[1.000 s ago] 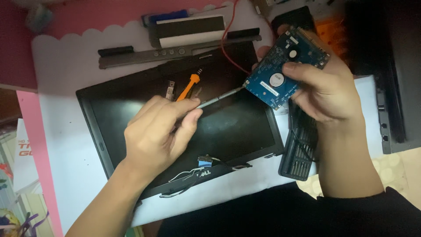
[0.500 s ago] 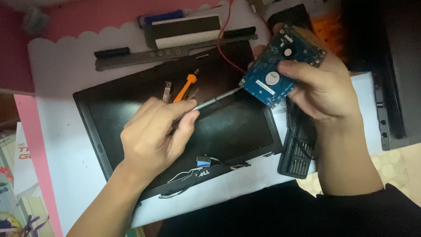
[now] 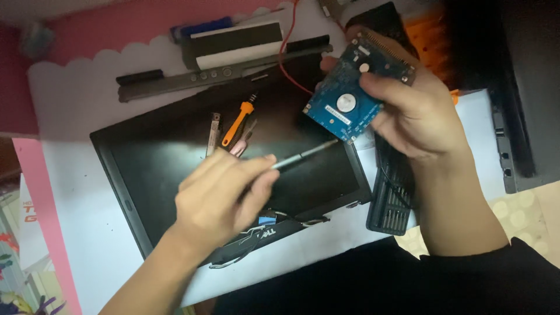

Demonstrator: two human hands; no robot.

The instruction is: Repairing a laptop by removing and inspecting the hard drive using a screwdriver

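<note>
While the right hand [image 3: 420, 116] grips a blue hard drive [image 3: 356, 87] circuit-side up between thumb and fingers, much as before, the left hand [image 3: 224, 195] has slid lower and rightward, its fingers pinched around a slim silver screwdriver [image 3: 303, 156]. Its tip now sits just below the drive's lower corner. Beneath lies a black laptop screen panel [image 3: 175, 169] with an orange-handled tool [image 3: 238, 121] resting on it. A white oval label sits at the drive's centre. A printed colourful package [image 3: 17, 233] shows at the left edge.
</note>
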